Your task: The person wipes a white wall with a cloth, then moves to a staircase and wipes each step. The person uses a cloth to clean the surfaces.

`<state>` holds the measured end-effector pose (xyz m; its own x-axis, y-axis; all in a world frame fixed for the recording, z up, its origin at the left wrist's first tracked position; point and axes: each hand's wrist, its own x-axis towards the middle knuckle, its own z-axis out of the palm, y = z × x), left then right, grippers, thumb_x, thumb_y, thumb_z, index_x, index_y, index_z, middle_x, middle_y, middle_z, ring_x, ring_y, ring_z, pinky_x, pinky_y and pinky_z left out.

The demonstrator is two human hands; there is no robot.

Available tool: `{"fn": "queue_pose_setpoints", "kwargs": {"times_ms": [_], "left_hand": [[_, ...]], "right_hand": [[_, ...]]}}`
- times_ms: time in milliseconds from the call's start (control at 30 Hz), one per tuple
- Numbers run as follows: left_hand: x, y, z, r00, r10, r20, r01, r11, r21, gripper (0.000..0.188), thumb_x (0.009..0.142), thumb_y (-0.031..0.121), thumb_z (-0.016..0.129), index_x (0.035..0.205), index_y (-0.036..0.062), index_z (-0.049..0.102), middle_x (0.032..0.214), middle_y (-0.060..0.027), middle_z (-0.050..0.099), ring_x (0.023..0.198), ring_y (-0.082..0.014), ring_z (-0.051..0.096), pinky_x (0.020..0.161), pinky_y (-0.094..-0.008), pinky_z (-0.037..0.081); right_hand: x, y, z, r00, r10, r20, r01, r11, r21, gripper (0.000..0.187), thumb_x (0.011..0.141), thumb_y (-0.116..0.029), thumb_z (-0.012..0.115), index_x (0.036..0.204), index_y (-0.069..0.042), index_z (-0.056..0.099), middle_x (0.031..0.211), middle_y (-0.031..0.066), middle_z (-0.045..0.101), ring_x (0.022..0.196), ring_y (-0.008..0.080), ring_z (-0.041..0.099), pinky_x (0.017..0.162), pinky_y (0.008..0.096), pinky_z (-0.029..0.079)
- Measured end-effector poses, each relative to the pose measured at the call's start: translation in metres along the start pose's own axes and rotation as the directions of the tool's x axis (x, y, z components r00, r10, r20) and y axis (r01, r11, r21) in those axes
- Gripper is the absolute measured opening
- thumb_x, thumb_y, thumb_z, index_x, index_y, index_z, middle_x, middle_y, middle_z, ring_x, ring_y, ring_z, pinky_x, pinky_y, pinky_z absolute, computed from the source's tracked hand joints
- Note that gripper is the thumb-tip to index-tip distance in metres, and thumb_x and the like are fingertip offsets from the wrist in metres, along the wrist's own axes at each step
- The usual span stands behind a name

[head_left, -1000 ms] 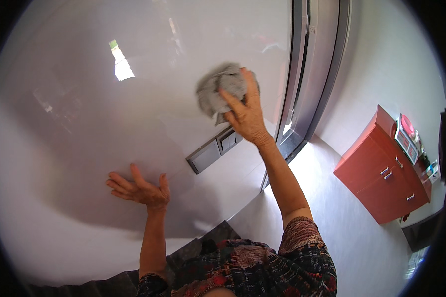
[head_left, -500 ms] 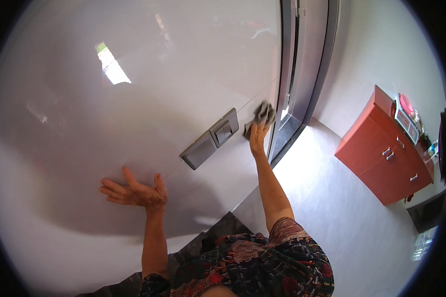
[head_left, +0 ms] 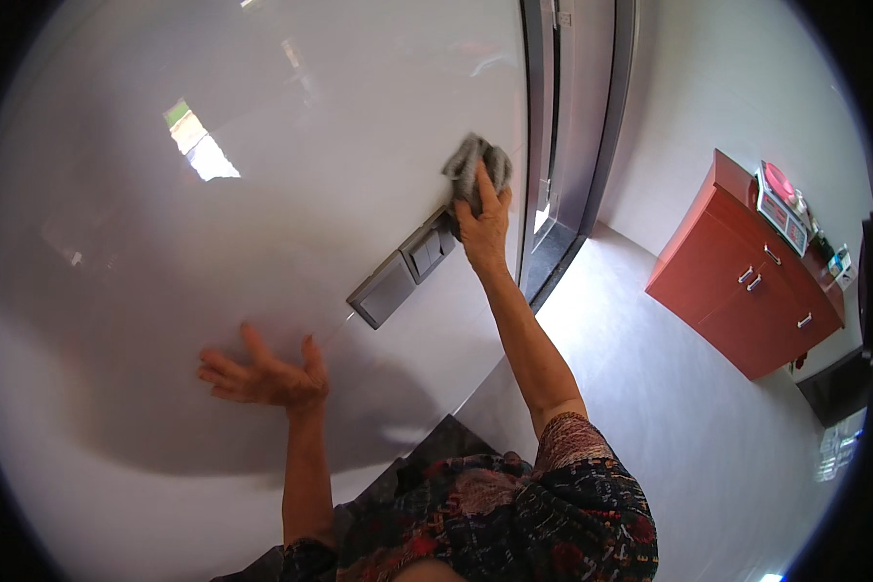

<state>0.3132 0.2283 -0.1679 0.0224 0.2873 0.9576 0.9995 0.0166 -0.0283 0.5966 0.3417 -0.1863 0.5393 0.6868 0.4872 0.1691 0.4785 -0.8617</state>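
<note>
My right hand (head_left: 485, 223) presses a crumpled grey cloth (head_left: 476, 167) against the glossy white wall (head_left: 339, 126), just above the upper end of the grey switch plate (head_left: 402, 269). The cloth bunches up under and beyond the fingers. Lower and to the left, my left hand (head_left: 270, 376) is at the same wall with its fingers spread and nothing in it. That hand lies left of the switch plate, apart from it.
A dark door frame (head_left: 613, 116) edges the wall on the right. Beyond the pale floor (head_left: 611, 349) stands a reddish-brown cabinet (head_left: 737, 276). On its top are a scale (head_left: 784, 215), a pink round item (head_left: 779, 181) and several small things.
My right hand has swept the cloth up and to the left, from beside the switch plate to above its upper end. My left hand has stayed nearly in place. The view has shifted slightly.
</note>
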Motion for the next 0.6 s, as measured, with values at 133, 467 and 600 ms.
{"fn": "queue_pose_setpoints", "kwargs": {"times_ms": [133, 467, 600], "left_hand": [[0.003, 0.002, -0.004, 0.999, 0.031, -0.01, -0.031, 0.999, 0.014, 0.071, 0.082, 0.05, 0.053, 0.14, 0.0128, 0.035, 0.15, -0.0268, 0.009, 0.137, -0.0517, 0.001, 0.099, -0.0715, 0.004], [0.006, -0.001, -0.003, 0.996, 0.082, -0.015, -0.082, 0.996, 0.041, 0.072, 0.083, 0.05, 0.051, 0.138, 0.0046, 0.037, 0.151, -0.0289, 0.002, 0.138, -0.0508, -0.004, 0.101, -0.0687, -0.003], [0.007, -0.005, -0.004, 0.99, 0.138, -0.018, -0.136, 0.988, 0.076, 0.073, 0.084, 0.05, 0.051, 0.138, 0.0034, 0.036, 0.151, -0.0289, 0.003, 0.138, -0.0498, -0.003, 0.103, -0.0666, -0.002]], "right_hand": [[0.025, -0.031, 0.002, 0.942, -0.327, 0.081, 0.335, 0.935, -0.118, 0.06, 0.08, -0.001, 0.056, 0.136, -0.018, 0.047, 0.141, 0.02, 0.029, 0.13, 0.0396, 0.03, 0.109, 0.0419, 0.027], [0.055, 0.11, -0.015, 0.975, -0.136, -0.177, 0.084, 0.958, -0.273, 0.06, 0.093, -0.023, 0.043, 0.146, -0.008, 0.021, 0.145, 0.0271, 0.019, 0.132, 0.044, 0.021, 0.111, 0.0484, 0.015], [-0.003, 0.217, -0.026, 0.921, 0.302, -0.248, -0.339, 0.933, -0.123, 0.063, 0.095, -0.036, 0.04, 0.146, -0.003, 0.022, 0.151, 0.0251, 0.015, 0.136, 0.0418, 0.013, 0.112, 0.0459, 0.006]]}}
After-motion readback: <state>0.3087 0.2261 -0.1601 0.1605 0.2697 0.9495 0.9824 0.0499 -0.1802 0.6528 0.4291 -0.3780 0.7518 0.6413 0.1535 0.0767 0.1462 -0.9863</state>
